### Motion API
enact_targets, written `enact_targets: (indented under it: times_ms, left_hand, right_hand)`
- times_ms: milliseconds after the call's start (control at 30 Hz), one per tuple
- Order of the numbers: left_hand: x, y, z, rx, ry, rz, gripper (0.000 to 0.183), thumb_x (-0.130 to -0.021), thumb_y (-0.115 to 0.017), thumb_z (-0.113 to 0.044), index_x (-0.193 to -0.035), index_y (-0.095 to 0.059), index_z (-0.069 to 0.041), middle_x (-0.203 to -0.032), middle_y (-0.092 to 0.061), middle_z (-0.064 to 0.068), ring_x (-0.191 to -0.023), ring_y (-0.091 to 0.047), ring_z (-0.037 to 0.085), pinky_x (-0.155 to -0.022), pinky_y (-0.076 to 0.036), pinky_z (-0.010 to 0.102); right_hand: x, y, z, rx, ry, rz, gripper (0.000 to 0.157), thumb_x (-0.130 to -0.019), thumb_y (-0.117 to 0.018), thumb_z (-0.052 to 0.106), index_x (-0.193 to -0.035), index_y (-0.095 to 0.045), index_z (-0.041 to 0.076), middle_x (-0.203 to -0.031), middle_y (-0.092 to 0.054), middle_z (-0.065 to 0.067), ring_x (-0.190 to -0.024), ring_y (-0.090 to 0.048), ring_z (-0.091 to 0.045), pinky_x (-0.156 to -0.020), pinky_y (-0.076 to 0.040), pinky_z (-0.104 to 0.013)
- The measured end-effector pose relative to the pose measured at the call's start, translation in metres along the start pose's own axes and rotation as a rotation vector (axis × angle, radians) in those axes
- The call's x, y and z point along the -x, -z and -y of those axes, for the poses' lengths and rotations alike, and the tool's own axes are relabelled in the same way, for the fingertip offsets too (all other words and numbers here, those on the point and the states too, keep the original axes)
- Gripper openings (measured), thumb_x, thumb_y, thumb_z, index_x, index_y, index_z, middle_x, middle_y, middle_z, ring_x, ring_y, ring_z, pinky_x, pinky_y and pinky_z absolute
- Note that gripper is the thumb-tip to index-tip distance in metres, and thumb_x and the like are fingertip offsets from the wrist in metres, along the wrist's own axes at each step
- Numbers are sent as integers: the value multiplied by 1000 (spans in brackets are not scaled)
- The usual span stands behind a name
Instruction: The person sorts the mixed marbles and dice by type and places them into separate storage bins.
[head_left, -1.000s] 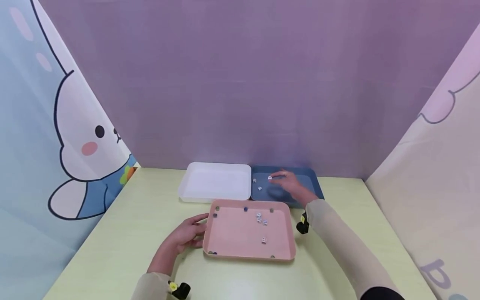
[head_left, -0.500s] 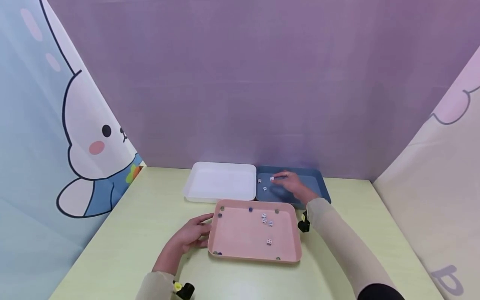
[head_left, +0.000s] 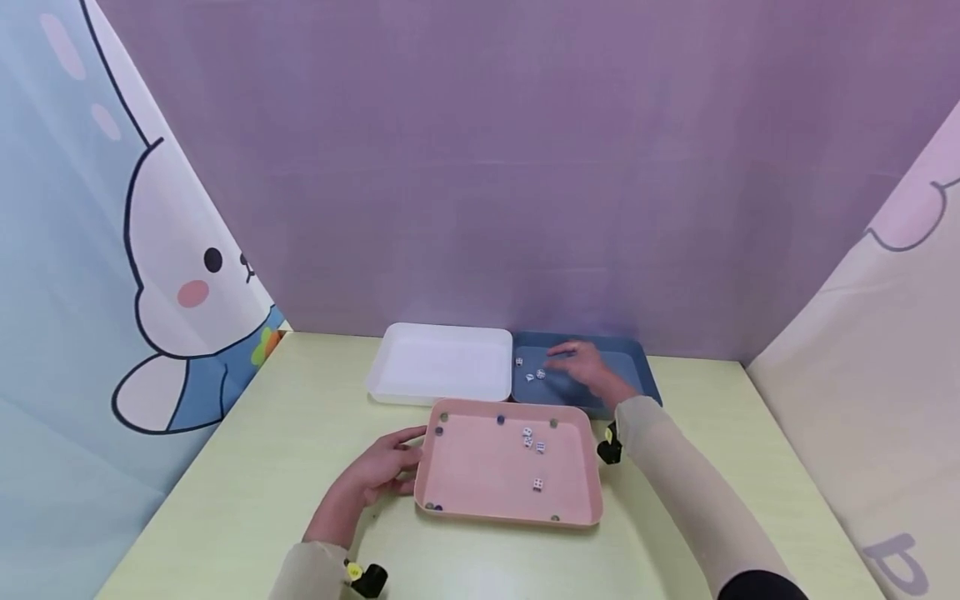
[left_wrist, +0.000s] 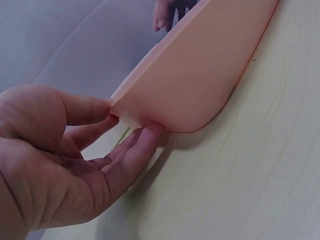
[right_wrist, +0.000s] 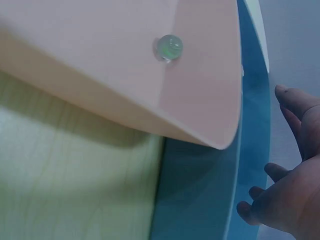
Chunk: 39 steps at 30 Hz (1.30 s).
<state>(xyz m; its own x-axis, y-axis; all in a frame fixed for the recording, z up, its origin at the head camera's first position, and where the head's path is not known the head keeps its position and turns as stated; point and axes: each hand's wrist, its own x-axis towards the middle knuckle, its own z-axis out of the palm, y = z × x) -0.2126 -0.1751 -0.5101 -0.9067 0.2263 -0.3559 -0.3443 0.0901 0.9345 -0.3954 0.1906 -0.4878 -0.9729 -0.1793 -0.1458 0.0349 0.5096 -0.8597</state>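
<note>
My left hand point(head_left: 385, 467) is at the left side of the pink tray point(head_left: 480, 508). In the left wrist view its thumb and fingers point(left_wrist: 145, 142) hold the tray's corner, one fingertip against the rim and others under the side. Several white dice point(head_left: 537, 485) and several glass marbles point(head_left: 501, 419) lie in the pink tray. Over the blue tray point(head_left: 626, 362), my right hand point(head_left: 585, 367) hovers with its fingers apart and nothing between them. Three small white dice lie in the blue tray; one die point(head_left: 540, 375) is just left of the fingertips.
A white tray point(head_left: 442, 367) stands at the back left, against the blue one. Behind both rises a purple backdrop point(head_left: 480, 167). Printed cloth panels point(head_left: 187, 358) flank the pale wooden table point(head_left: 300, 392). The pink tray's far edge meets the two back trays.
The die pinched in my right hand has been let go and lies in the blue tray beside another. The right fingers have spread. My left hand stays at the pink tray.
</note>
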Motion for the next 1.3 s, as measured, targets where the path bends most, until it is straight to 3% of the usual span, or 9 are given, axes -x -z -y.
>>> enact_targets:
  times_ms: [133,333,533,733,967,1200,1300]
  left_hand:
    - [0,0,2,1,3,-1,52,-99,-51,-9,-149,-37,-7,-110,-58,19,-89,-64,24,-68,-57,38]
    - [4,1,0,6,14,-25,54,-97,-50,-7,-149,-37,-9,-111,-56,20,-92,-64,26,-71,-57,41]
    - [7,3,-3,4,15,-30,54,-98,-49,-6,-150,-34,-9,-111,-55,22,-93,-64,28,-72,-57,41]
    - [1,0,-4,7,0,2,56,-96,-50,-5,-149,-34,-6,-114,-54,23,-95,-64,28,-72,-57,43]
    - [0,1,-2,6,0,-26,53,-96,-51,-5,-147,-36,-5,-113,-56,22,-95,-64,28,-71,-57,43]
    - [-2,1,-1,14,-13,-14,48,-99,-51,-7,-145,-38,-2,-115,-55,22,-96,-64,28,-72,-57,43]
    - [-1,2,-3,15,-14,-4,47,-99,-50,-7,-144,-38,0,-116,-56,22,-97,-64,28,-73,-57,42]
  right_hand:
    - [5,2,6,76,42,3,31,-88,-72,18,-117,-70,4,-143,-45,-15,-132,-37,-36,-100,-41,-53]
    - [16,1,21,257,156,76,27,-89,-72,21,-111,-73,6,-132,-56,-14,-121,-49,-34,-93,-46,-49]
    - [31,-2,40,361,224,143,22,-91,-69,22,-107,-74,8,-124,-60,-10,-118,-52,-33,-89,-49,-48]
    - [50,-4,51,444,305,156,12,-89,-71,21,-96,-76,12,-124,-61,-9,-121,-50,-32,-95,-45,-50]
    - [69,-21,56,525,413,246,5,-86,-75,21,-91,-77,20,-135,-53,-17,-129,-42,-37,-99,-42,-52]
    - [77,-30,58,730,523,270,7,-86,-75,20,-92,-77,18,-133,-54,-20,-130,-39,-40,-108,-28,-57]
    - [77,-35,58,852,598,283,10,-84,-77,22,-93,-77,18,-125,-61,-14,-133,-35,-42,-109,-24,-58]
